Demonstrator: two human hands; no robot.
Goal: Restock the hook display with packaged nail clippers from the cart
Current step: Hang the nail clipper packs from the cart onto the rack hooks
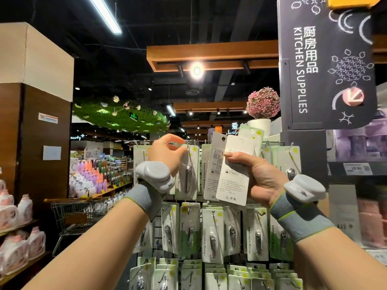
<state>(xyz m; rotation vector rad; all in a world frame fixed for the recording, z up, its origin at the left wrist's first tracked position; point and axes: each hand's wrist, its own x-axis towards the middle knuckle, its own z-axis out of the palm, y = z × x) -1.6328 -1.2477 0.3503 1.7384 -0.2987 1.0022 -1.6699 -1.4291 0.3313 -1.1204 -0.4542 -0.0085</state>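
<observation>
While left hand (167,152) pinches a pack (188,172) on the 12 o'clock hook (187,141), right hand (254,174) clutches spare packs (230,172); seat the hole fully.

White-and-green carded nail clipper packs (230,172) fanned backs-out, one pack (188,172) at top hook, hook display (211,233) rows hanging full

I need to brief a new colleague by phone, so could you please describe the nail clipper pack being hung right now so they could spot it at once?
Start at the black Kitchen Supplies sign and look down-left to the hook display of green-and-white packs. In its top row, the pack being hung faces forward with its clipper showing. Only this one has the left hand pinching its top edge at the hook.
</observation>
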